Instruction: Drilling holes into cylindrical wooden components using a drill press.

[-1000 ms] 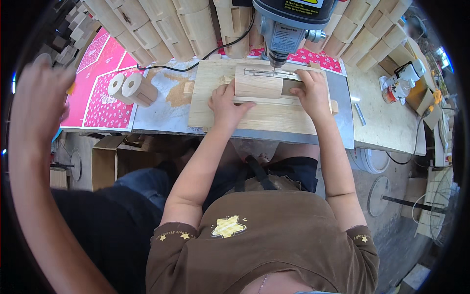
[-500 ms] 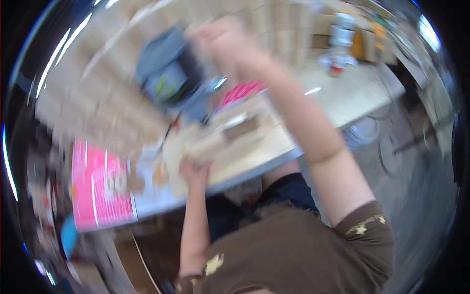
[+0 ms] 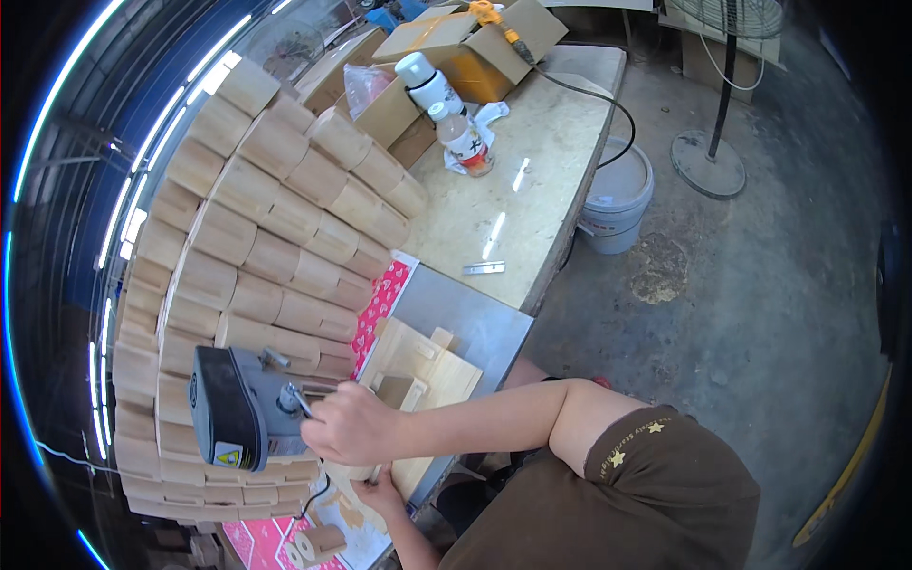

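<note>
A grey and black bench drill press (image 3: 233, 408) stands at the left, with a short lever at its side. My right hand (image 3: 353, 425) is closed around that lever, its fingers wrapped in a fist. Below it, partly covered by my right forearm, my left hand (image 3: 378, 491) grips the edge of a light wooden piece under the drill head. A wooden board (image 3: 446, 380) with raised strips and a small block lies on the grey metal plate (image 3: 465, 309). The drill bit is hidden behind my right hand.
Stacked wooden blocks (image 3: 252, 247) form a tall wall behind the drill press. On the table (image 3: 541, 199) stand a bottle (image 3: 465, 138), a white flask (image 3: 427, 84) and cardboard boxes (image 3: 456, 43). A cord runs off the table beside a white bucket (image 3: 617, 204). Cut round pieces (image 3: 318, 543) lie at the near left.
The view has swung to the right and steadied from a blur. The drill press now appears lower and further left, and my right hand appears lower in the picture, beside it.
</note>
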A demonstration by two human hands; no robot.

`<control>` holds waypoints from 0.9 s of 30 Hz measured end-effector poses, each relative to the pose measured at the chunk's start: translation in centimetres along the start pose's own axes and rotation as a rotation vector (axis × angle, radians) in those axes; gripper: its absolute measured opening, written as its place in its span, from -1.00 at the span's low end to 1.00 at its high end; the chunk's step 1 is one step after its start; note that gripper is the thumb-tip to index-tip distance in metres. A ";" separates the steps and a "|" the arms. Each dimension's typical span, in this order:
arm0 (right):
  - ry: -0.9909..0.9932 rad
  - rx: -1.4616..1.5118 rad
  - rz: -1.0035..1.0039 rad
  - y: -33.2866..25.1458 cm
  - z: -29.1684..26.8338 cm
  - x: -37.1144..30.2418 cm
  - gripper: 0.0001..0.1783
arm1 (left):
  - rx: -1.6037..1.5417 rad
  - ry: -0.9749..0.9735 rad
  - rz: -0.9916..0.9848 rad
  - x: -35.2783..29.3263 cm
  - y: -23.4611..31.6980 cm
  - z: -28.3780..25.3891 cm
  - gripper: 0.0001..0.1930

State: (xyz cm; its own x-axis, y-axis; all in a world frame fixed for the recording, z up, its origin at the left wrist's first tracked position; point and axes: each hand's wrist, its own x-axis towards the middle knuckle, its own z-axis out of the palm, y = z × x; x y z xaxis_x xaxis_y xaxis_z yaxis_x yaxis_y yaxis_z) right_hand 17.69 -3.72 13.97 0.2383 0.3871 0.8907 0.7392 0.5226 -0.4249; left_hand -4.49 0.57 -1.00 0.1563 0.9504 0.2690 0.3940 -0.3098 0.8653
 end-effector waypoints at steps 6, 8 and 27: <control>-0.011 0.104 -0.071 3.9 1.8 -4.6 -0.82 | -0.035 0.053 0.042 0.1 -0.1 0.2 -0.46; 0.032 0.112 -0.110 4.5 2.1 -5.1 -0.82 | 0.021 0.066 0.044 0.0 -0.6 0.2 -0.44; -0.264 -0.113 0.079 3.3 5.0 13.2 -0.66 | 0.491 0.147 0.018 0.1 2.7 3.8 -0.19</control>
State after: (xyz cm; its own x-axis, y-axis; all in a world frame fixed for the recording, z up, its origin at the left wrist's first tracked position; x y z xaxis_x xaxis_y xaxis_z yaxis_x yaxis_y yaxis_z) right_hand 20.15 6.88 23.55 0.1367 0.6149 0.7767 0.7936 0.4013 -0.4573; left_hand 0.05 -0.23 -0.24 0.0515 0.9279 0.3692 0.7772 -0.2694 0.5687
